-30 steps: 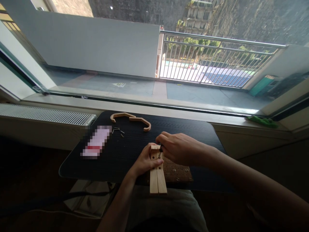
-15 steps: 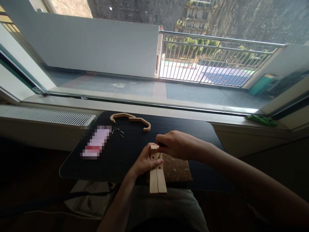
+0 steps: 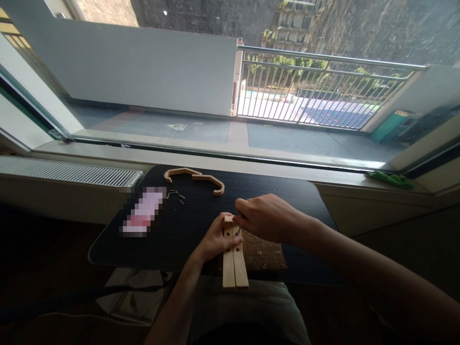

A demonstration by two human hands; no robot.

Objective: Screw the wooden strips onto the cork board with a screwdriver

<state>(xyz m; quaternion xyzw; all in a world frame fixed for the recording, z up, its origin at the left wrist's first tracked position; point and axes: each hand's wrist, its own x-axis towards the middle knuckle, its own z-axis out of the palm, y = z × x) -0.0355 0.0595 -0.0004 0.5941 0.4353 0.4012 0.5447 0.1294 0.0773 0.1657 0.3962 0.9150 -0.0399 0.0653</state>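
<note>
My left hand (image 3: pixel 214 240) is wrapped around two pale wooden pieces (image 3: pixel 235 270) that lie side by side, with its thumb across their front. Several dark round holes show in the wood near the thumb. Closed above the upper right part of the wood is my right hand (image 3: pixel 264 216). From its fingers a thin metal tool (image 3: pixel 239 230) points down at a hole in the right-hand piece; most of the tool is hidden in the fist. Under the wooden pieces, a brown speckled block (image 3: pixel 264 254) sits at the table's near edge.
On the black table (image 3: pixel 201 225) lie two curved wooden hooks (image 3: pixel 210 178), several small screws (image 3: pixel 176 194) and a blurred pink-white packet (image 3: pixel 145 211). A radiator (image 3: pixel 68 171) stands at left. Beyond the table runs a window sill with a green cloth (image 3: pixel 390 179).
My right hand has shifted slightly right and turned a little at the wrist, so the thin tool now shows. My left hand and the wooden pieces stay put.
</note>
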